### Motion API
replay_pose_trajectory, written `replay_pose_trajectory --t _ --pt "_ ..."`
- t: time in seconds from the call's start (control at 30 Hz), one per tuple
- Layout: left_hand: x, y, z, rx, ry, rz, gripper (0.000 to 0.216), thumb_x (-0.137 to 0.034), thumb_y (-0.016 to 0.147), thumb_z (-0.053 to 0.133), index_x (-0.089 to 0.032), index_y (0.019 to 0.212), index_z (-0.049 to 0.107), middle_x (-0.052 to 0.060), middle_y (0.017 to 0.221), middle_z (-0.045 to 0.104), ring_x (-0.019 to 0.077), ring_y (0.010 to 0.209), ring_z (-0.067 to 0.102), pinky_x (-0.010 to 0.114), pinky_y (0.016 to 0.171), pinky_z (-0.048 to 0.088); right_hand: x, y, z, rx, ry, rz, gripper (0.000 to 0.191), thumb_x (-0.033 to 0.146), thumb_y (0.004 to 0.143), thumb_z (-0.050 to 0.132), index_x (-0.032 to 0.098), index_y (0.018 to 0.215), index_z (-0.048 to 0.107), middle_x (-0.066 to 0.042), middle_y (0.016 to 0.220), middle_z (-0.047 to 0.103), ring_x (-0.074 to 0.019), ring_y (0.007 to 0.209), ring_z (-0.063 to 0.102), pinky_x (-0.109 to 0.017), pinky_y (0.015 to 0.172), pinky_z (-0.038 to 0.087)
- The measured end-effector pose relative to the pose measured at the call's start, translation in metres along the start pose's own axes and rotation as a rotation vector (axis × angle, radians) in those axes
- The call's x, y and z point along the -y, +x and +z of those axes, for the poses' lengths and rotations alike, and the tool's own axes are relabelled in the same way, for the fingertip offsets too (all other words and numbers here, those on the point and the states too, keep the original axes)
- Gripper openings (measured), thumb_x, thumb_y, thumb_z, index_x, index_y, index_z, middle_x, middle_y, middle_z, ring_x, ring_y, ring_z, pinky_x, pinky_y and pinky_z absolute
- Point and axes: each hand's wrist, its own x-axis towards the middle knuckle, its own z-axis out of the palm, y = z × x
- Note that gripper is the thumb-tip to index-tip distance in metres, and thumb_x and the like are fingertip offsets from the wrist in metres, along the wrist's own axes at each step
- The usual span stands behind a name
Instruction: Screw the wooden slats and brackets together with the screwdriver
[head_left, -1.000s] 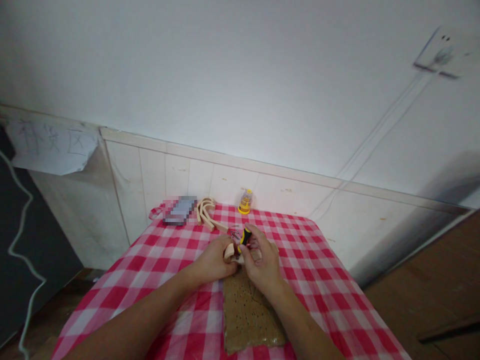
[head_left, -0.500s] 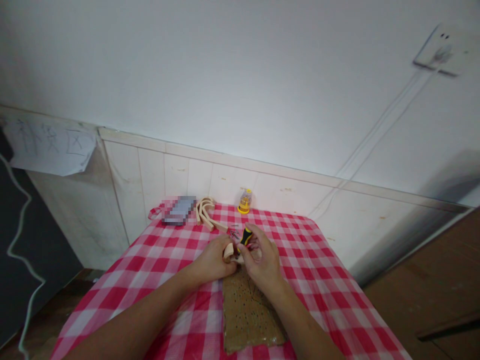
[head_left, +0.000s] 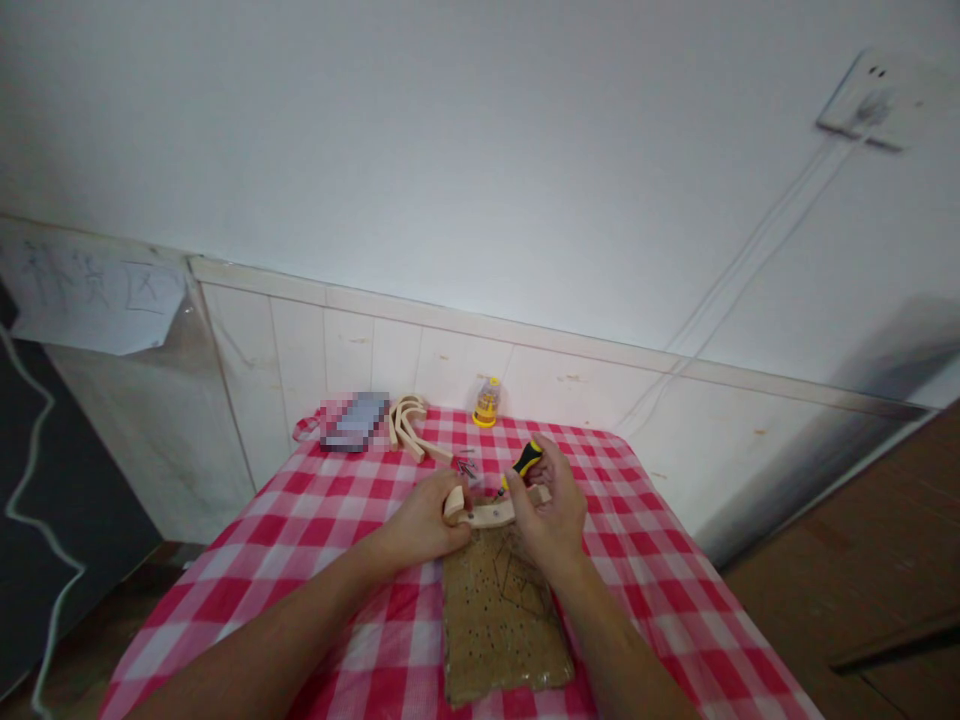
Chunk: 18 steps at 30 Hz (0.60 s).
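Note:
My left hand is closed on the left end of a pale curved wooden piece, which has small dark screw heads or holes in its face. The piece lies across the far end of a brown cardboard slab dotted with holes. In my right hand is a yellow-and-black screwdriver, tilted, its tip pointing down and left close to the wooden piece. Whether the tip touches the wood I cannot tell. Several loose screws lie just beyond my hands.
Curved wooden strips are at the back of the red-and-white checked tablecloth. Left of them lies a pixelated phone-like object. A yellow-based clear bottle stands by the wall. A socket with cords is at upper right.
My right hand has moved right with the screwdriver, whose handle now leans further right. More of the wooden piece shows between my hands. My left hand keeps its grip.

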Motion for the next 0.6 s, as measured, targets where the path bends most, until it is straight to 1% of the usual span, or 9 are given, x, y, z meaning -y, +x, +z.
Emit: replay_pose_trajectory --t 0.07,0.17,0.33,0.5,0.6 --pt "-0.0008 -0.0005 -0.0008 0.001 0.004 -0.01 0.021 -0.008 0.059 0.062 -0.017 0.078 0.061 -0.002 0.076 0.057 0.0145 0.069 0.053 0.024 0.063 0.039 -0.0031 0.0036 -0.0038 -0.014 -0.019 0.023 0.048 0.024 0.087 0.067 0.022 0.135 0.058 -0.004 0.092 0.074 -0.019 0.073 0.07 -0.032 0.07 0.061" --pt "-0.0016 -0.001 -0.0017 -0.004 0.007 -0.002 0.021 -0.008 0.059 0.062 -0.017 0.079 0.062 -0.001 0.078 0.058 0.0153 0.07 0.054 0.025 0.065 0.04 -0.0073 0.0048 -0.0044 0.007 -0.036 0.019 0.047 0.025 0.087 0.067 0.023 0.133 0.059 -0.003 0.091 0.074 -0.0193 0.073 0.07 -0.033 0.071 0.061" --pt "-0.0041 -0.0013 -0.0026 0.004 -0.001 -0.015 0.022 -0.007 0.059 0.062 -0.017 0.078 0.063 -0.002 0.077 0.058 0.0155 0.071 0.054 0.025 0.066 0.041 -0.0093 0.0024 -0.0001 0.109 -0.017 -0.007 0.046 0.022 0.086 0.066 0.022 0.132 0.06 -0.003 0.086 0.074 -0.0188 0.069 0.069 -0.031 0.067 0.06" --pt "-0.0037 -0.001 -0.0011 -0.006 0.005 -0.01 0.021 -0.007 0.059 0.061 -0.018 0.078 0.062 -0.001 0.078 0.058 0.0155 0.072 0.054 0.025 0.066 0.04 -0.0095 0.003 -0.0008 0.158 0.026 -0.01 0.047 0.022 0.087 0.065 0.024 0.134 0.059 -0.003 0.089 0.075 -0.0182 0.07 0.07 -0.031 0.068 0.061" --pt "-0.001 -0.0007 0.0002 -0.011 0.009 0.002 0.021 -0.008 0.059 0.061 -0.018 0.078 0.06 -0.002 0.078 0.057 0.0147 0.07 0.053 0.024 0.064 0.039 -0.0104 0.0037 -0.0022 0.193 0.072 -0.002 0.044 0.022 0.088 0.063 0.024 0.132 0.059 -0.005 0.097 0.076 -0.0196 0.078 0.072 -0.032 0.073 0.062"
